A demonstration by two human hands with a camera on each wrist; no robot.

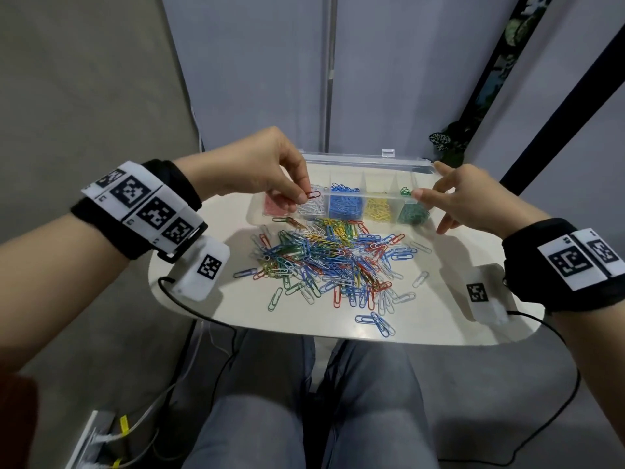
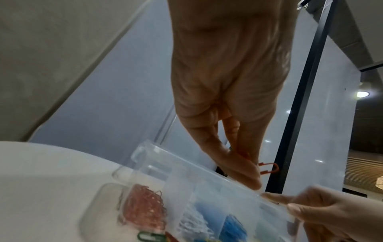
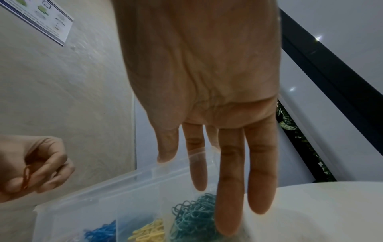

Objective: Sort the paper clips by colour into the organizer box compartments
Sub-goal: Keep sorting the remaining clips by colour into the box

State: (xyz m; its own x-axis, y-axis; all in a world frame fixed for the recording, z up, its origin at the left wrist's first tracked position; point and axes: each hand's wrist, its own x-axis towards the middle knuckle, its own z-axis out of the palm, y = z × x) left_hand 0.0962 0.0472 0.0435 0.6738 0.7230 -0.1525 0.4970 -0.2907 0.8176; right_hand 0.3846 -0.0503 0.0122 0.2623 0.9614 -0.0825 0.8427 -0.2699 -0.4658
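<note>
A clear organizer box (image 1: 399, 163) stands at the back of the white table (image 1: 209, 299). Its compartments hold red, white, blue, yellow and green clips (image 1: 414, 213), from left to right. My left hand (image 1: 301, 198) pinches a red paper clip (image 1: 313, 194) above the box's left end, near the red and white compartments. In the left wrist view the red paper clip (image 2: 269, 167) sticks out past the fingertips. My right hand (image 1: 439, 198) hovers at the green compartment (image 3: 192, 211) with straight fingers (image 3: 262, 180) and holds nothing. A mixed pile of clips (image 1: 331, 265) lies in front of the box.
Stray clips (image 1: 378, 321) lie near the table's front edge. My legs are below that edge, and cables (image 1: 203, 319) hang off it. A grey partition rises right behind the box. A dark post (image 1: 554, 120) stands at the back right.
</note>
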